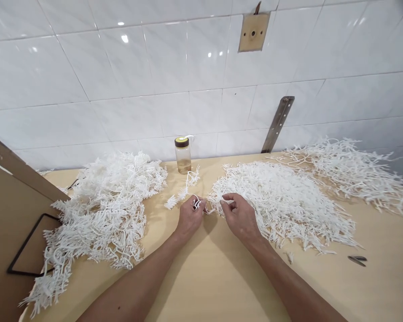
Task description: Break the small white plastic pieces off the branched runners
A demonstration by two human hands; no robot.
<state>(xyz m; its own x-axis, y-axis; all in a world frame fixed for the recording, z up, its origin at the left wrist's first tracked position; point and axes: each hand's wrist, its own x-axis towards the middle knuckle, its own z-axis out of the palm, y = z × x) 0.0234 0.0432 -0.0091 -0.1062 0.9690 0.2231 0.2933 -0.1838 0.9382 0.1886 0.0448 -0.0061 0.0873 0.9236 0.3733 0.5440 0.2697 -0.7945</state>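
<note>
My left hand (190, 217) is closed around a white branching strand (197, 203), whose thin ends stick out above the thumb and finger. From its far side a short chain of similar strands (182, 194) trails across the table towards the bottle. My right hand (239, 217) is at the near left edge of a large pile of short white branched pieces (282, 197). Its thumb and forefinger come together in a pinch; whatever lies between them is too small to make out. A gap separates the two hands.
Another heap of white strands (110, 210) lies left, beside a cardboard box (13, 223) and black wire frame (25, 243). Longer strands (352, 167) lie far right. A lidded bottle (183, 156) stands near the tiled wall. Small metal snips (357, 260) rest at right.
</note>
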